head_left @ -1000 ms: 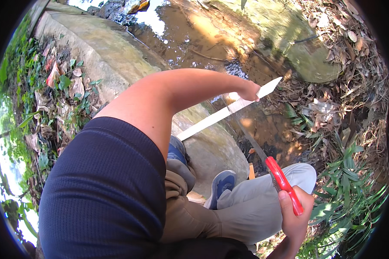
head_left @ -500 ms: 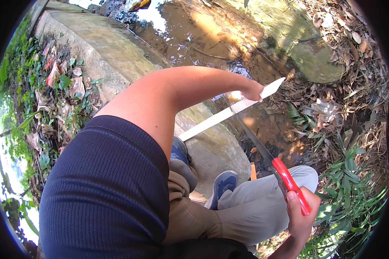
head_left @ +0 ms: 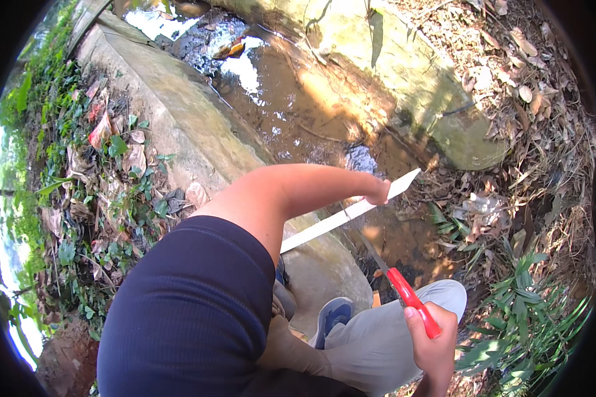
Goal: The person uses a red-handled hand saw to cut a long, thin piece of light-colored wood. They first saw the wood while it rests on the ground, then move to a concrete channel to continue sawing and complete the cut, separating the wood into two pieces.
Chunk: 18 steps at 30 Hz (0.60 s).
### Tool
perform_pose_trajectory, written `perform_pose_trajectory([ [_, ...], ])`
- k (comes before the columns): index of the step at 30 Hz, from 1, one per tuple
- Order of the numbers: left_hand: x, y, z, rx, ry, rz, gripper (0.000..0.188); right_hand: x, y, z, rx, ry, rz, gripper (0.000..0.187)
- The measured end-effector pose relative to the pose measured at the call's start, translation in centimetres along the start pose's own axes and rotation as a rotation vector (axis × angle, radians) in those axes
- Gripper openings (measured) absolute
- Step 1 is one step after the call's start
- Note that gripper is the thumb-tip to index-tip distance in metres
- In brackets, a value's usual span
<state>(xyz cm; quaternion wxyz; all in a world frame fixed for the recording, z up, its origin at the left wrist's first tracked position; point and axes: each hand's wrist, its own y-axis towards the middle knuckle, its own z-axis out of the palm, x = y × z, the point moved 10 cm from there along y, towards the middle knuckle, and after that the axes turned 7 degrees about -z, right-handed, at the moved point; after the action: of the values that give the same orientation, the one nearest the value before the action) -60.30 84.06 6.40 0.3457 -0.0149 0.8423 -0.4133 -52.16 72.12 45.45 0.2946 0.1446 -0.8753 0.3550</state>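
A pale wooden strip (head_left: pixel 324 225) with a slanted, pointed far end lies across the rounded concrete ledge (head_left: pixel 334 272) and juts out over muddy water. My left hand (head_left: pixel 377 192) grips it close to the pointed end, fingers wrapped round it. In my right hand (head_left: pixel 436 336) is a hand saw (head_left: pixel 404 289), held by its red handle with the thumb along the top. The saw's dark, narrow blade crosses the strip a little nearer to me than my left hand. Whether the teeth have cut in is too small to tell.
A shallow brown stream (head_left: pixel 278 126) runs beyond the ledge, with a mossy concrete slab (head_left: pixel 437 109) across it. Dry leaves (head_left: pixel 510 73) cover the right bank. Long green blades (head_left: pixel 523 317) grow at lower right. My bent knee (head_left: pixel 447 294) is close beside the saw handle.
My right hand has pushed the saw forward, so less blade shows between handle and strip. My left hand keeps its hold. The whole view has shifted, with the scene lower in the picture.
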Motion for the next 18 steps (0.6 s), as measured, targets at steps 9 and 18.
perform_pose_trajectory([
  [9,1.0,-8.4,-7.6,-0.273,0.113,-0.073,0.061,7.7,0.8,-4.6,-0.12,-0.014,-0.323,0.036],
  [18,11.4,-20.7,-10.1,-0.418,0.093,-0.147,0.059,3.6,2.8,-1.0,0.018,0.058,-0.316,0.053],
])
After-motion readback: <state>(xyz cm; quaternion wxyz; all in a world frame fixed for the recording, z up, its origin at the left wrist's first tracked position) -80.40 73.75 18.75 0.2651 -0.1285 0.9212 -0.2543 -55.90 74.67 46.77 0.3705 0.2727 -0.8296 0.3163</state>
